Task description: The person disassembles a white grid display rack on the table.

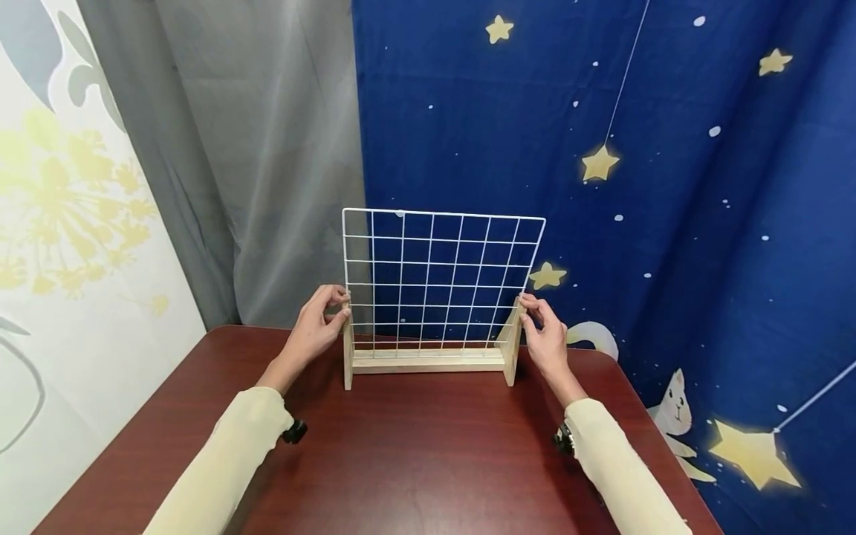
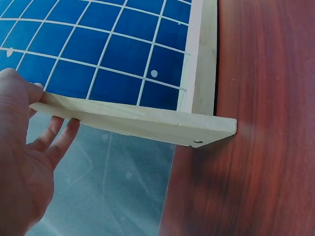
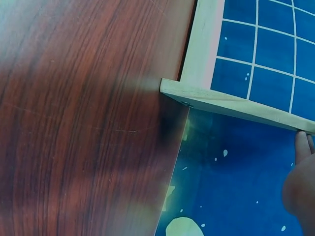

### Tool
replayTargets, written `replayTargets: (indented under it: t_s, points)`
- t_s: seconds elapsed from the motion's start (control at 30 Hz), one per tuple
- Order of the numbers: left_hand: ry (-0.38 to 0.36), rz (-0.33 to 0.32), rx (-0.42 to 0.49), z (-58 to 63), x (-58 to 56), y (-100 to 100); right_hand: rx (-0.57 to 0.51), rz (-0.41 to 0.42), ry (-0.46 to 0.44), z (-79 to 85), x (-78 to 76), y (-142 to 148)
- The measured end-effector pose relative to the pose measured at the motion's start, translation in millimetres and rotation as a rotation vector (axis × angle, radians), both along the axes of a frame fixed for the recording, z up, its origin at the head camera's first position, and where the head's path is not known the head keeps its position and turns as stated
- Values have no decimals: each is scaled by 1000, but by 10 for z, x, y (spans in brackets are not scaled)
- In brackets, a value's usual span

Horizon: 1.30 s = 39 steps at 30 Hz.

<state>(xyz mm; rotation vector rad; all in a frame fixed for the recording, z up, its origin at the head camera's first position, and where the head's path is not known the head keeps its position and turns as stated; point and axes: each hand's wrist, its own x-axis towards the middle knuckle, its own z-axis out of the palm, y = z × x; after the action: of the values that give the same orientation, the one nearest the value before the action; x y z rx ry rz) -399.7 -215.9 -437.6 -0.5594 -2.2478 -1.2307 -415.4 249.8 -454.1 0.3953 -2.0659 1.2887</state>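
Observation:
A white wire grid panel (image 1: 444,214) stands upright in a pale wooden stand (image 1: 428,365) near the table's far edge. The grid leans back slightly. My left hand (image 1: 313,325) pinches the top of the stand's left side piece (image 2: 142,123), thumb on one face and fingers on the other. On the opposite side, my right hand (image 1: 548,340) pinches the top of the right side piece (image 3: 236,105) between thumb and fingers. Only a few fingers and the edge of the right hand (image 3: 301,184) show in the right wrist view. Screw holes mark the lower ends of both side pieces.
The reddish-brown wooden table (image 1: 428,453) extends in front of the stand. Behind it hang a grey curtain (image 1: 287,148) and a blue curtain (image 1: 455,111) with yellow stars. A white patterned curtain (image 1: 80,312) hangs at the left.

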Motion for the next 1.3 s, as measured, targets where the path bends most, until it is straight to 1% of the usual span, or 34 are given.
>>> replayTargets:
  t_s: [0.07, 0.27, 0.4, 0.5, 0.6, 0.8, 0.87, 0.97, 1.03, 1.1, 1.17, 1.23, 1.3]
  points:
    - [1, -8, 1, 1, -6, -1, -13, 3, 6, -13, -2, 1]
    - [17, -42, 45, -22, -26, -21, -27, 4, 22, -46, -24, -21]
    - [42, -32, 44, -53, -28, -44, -28, 0, 27, -52, -38, -48]
    - [50, -30, 41, -74, -1, -64, -12, -10, 23, -70, -32, -69]
    - [53, -46, 47, -99, 11, -73, 23, -36, 31, -93, -19, -80]
    - [65, -78, 72, -91, -45, -28, 56, -79, 62, -103, -18, -67]
    - [76, -76, 75, -87, -49, -14, 64, -75, 46, -88, 7, -68]
    - [81, -70, 86, -85, -38, 3, 86, -46, -8, -63, 83, -65]
    - [82, -61, 88, -76, -9, 13, 105, -33, -53, -54, 142, -61]
    - [81, -57, 90, -46, 43, 29, 125, -41, -85, -41, 200, -67]
    - [80, -66, 97, 2, 103, 46, 133, -82, -96, -20, 259, -92]
    - [76, -84, 106, 46, 155, 59, 142, -165, -92, 8, 323, -148]
    - [74, -101, 121, 64, 178, 62, 153, -251, -78, 42, 382, -239]
